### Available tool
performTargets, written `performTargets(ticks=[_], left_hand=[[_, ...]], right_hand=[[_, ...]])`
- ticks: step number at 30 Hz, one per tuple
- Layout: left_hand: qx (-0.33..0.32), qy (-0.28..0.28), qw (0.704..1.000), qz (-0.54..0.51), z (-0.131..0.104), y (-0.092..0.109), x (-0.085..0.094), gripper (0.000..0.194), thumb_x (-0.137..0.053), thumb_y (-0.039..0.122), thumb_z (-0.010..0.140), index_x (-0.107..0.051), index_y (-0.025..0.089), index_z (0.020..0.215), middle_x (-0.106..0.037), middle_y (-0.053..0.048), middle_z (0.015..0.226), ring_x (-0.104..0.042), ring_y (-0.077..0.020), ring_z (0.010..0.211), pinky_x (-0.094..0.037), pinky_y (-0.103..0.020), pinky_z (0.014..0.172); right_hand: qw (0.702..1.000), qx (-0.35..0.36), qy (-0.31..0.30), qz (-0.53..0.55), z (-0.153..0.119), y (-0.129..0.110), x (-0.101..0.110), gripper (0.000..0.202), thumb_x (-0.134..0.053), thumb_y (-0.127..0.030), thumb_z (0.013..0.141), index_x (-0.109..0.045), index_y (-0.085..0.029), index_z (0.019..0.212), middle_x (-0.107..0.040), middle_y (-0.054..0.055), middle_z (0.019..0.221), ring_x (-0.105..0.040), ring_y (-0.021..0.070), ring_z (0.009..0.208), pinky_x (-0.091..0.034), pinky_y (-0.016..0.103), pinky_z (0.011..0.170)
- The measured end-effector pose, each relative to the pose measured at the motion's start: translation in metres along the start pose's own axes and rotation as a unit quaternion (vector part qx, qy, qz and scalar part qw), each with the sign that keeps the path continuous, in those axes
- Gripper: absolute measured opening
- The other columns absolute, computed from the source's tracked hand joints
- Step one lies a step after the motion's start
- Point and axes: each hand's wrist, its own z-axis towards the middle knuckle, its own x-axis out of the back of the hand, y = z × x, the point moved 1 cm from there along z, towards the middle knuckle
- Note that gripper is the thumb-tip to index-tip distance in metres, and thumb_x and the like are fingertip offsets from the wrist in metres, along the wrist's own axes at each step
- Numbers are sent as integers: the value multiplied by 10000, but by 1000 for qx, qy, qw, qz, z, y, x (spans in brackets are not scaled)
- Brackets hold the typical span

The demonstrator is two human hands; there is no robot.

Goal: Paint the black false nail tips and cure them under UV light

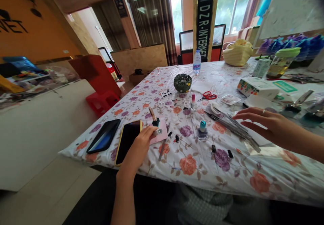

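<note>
My left hand [143, 140] is low over the pink sheet [162, 139], its fingers closed at a small clear, round-ended piece [159, 131] whose kind I cannot make out. Just beyond it stands a dark nail polish bottle [155, 121] with a tall gold cap. My right hand [264, 120] has its fingers stretched out above the tweezers and slim metal tools [235, 128], holding nothing. Between the hands stands a nail polish bottle with a teal cap [202, 130]. Small black false-nail-like pieces [214, 148] lie on the flowered tablecloth [188, 164].
Two phones [104, 136] lie left of my left hand. Farther back are red-handled scissors [209, 96], a pink-capped bottle [193, 102], a dark woven basket [182, 83] and a water bottle [196, 62]. A tissue box [257, 89] and a lidded jar [282, 64] stand at right.
</note>
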Motion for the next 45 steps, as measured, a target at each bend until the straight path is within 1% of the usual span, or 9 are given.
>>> performTargets(ticks=[7,11,15,20,26,31,37,40,45], left_hand=[[5,80,996,-27,-10,12,18,223,-406,171,844,-544,203,1016,-602,-27,1017,-559,-166,983,-439,-302,880],[11,298,940,-167,-14,51,22,202,-506,159,820,-555,195,1013,-602,-35,1008,-565,-179,979,-447,-329,883],[-94,314,915,-234,-2,111,1,265,-592,81,751,-555,189,989,-590,-20,987,-578,-166,934,-485,-329,847],[-248,179,935,-178,16,162,-29,333,-544,40,790,-531,154,1102,-582,-54,1080,-524,-131,1061,-436,-265,952],[-315,91,932,-156,20,167,-35,310,-424,36,852,-498,89,1148,-566,-96,1144,-445,-152,1173,-404,-312,1016],[-329,63,937,-94,22,168,-44,363,-348,17,863,-465,80,1201,-524,-113,1227,-412,-166,1211,-406,-327,1013],[-171,229,948,-144,-11,160,-82,431,-418,-49,792,-533,151,1157,-572,-74,1119,-498,-153,1107,-437,-290,950],[-78,278,948,-132,-37,157,-106,369,-478,-44,771,-601,186,1033,-612,-32,982,-560,-124,966,-434,-277,921],[-52,284,945,-157,-58,162,-130,309,-488,-31,763,-610,163,970,-606,-46,912,-573,-134,898,-488,-253,797]], right_hand=[[999,-40,-3,19,-4,-12,6,262,-431,-230,878,-516,-268,1123,-567,51,1123,-572,157,984,-456,277,821],[974,-143,15,175,0,-37,15,185,-498,-284,849,-602,-239,996,-636,23,946,-589,133,838,-457,222,725],[845,-223,-97,476,11,-67,9,330,-411,-373,883,-646,-149,941,-640,58,806,-559,115,688,-459,230,650],[621,-256,-108,733,14,-91,-3,353,-408,-415,875,-659,-171,920,-633,61,846,-577,137,762,-482,263,684],[494,-310,-68,810,1,-91,-9,200,-508,-329,849,-667,-221,899,-604,7,864,-549,79,763,-491,215,691],[536,-338,15,774,-3,-78,-20,196,-562,-343,811,-656,-235,945,-599,32,1018,-546,119,893,-472,241,768],[705,-304,150,623,-8,-51,-20,167,-610,-346,771,-639,-282,922,-623,-9,874,-550,111,813,-450,199,718],[766,-272,145,565,-12,-41,-23,164,-641,-314,745,-633,-270,903,-630,-4,840,-563,126,790,-461,227,723],[806,-238,99,532,-13,-33,-34,189,-642,-325,735,-619,-215,888,-647,35,866,-597,169,825,-476,311,769]])
